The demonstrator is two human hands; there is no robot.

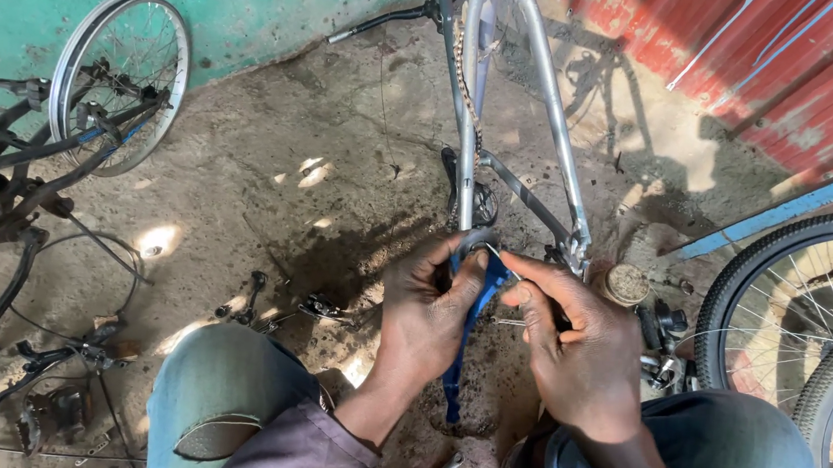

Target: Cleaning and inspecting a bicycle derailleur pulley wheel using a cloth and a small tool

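Note:
My left hand [422, 310] grips a blue bicycle brake arm [468, 339] that hangs down between my knees. My right hand [582, 354] pinches a thin wire [509, 269] at the top of the blue part, fingertips close to those of the left hand. Just beyond both hands stands a silver bicycle frame [548, 105], upside down, its tubes running away from me. A chain [465, 78] hangs along the frame.
A bare wheel rim [119, 78] leans on the green wall at left beside dark bicycle parts [8, 198]. Two tyred wheels [802, 308] stand at right by a red metal sheet wall [803, 67]. Small parts [255, 300] and a round tin [626, 282] lie on the dirt floor.

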